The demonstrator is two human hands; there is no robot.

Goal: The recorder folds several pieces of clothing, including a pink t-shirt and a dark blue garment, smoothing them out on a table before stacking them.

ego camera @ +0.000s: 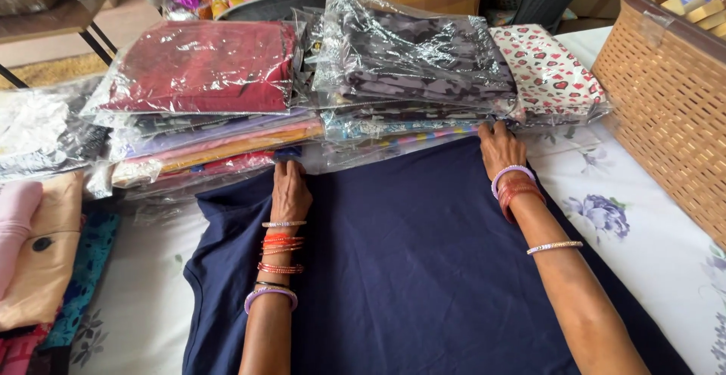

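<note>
Cloth: we log one navy cloth (423, 269) spread flat on a floral sheet (650, 224), running from the near edge to the foot of the far stacks.
Left hand: our left hand (290, 191) lies palm down on the cloth's far left part, fingers together and flat, tips at the far hem. It grips nothing.
Right hand: our right hand (499, 148) lies palm down at the far right corner, fingers slightly spread and pressed flat. It holds nothing.
Arm pose: both forearms reach straight away from us, nearly parallel and well apart; wrists low, bangles on both.
Far stacks: bagged fabrics in clear plastic. We note a red pack (200, 65) on the left pile, a grey pack (412, 50) on the middle pile and a heart-print pack (548, 69) at the right.
Basket: a tan basket (665, 95) stands at the far right, just beside the heart-print pack.
Left side: tan and pink clothes (38, 246) lie near the sheet's left edge.
Risk, stacks: we judge that the fingertips sit so close to the slippery packs that a push forward could nudge the lower ones and slide a pile.
Risk, cloth: uneven pressure from the two hands could, we think, drag the navy cloth askew or ruck it into creases.
Risk, bangles: we judge the bangles could catch on the fabric if the wrists drag across it.
</note>
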